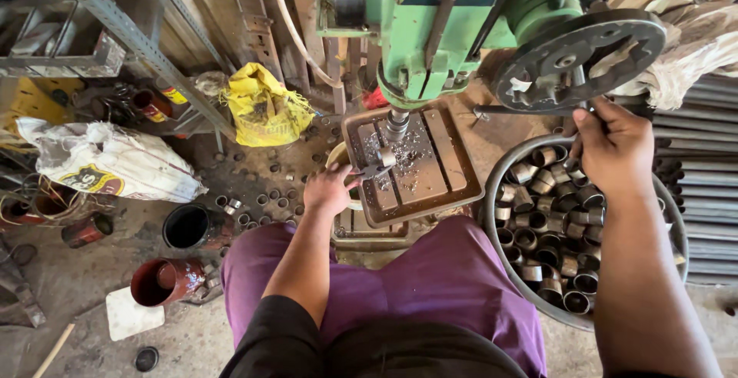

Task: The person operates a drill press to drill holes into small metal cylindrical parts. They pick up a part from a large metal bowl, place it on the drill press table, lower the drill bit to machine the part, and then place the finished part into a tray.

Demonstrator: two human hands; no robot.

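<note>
Drilling a small metal ring at a green drill press, seen from the head camera.

Left hand [329, 190] has its grip pinched on pliers [367, 171] that clamp a short metal ring [386, 157] under the drill bit [397, 125], on the rusty, slotted drill tabletop [446, 164] strewn with bright shavings. Right hand [613, 147] has its grip closed around the dark feed handle [530, 109] below a round black wheel [578, 57]. A round metal basin [501, 164] of dull, tubular rings sits at the right. Purple trousers [430, 282] cover the lap. Dusty concrete floor [77, 286] holds scattered rings, a yellow bag [264, 107], and red tins [165, 280].
</note>
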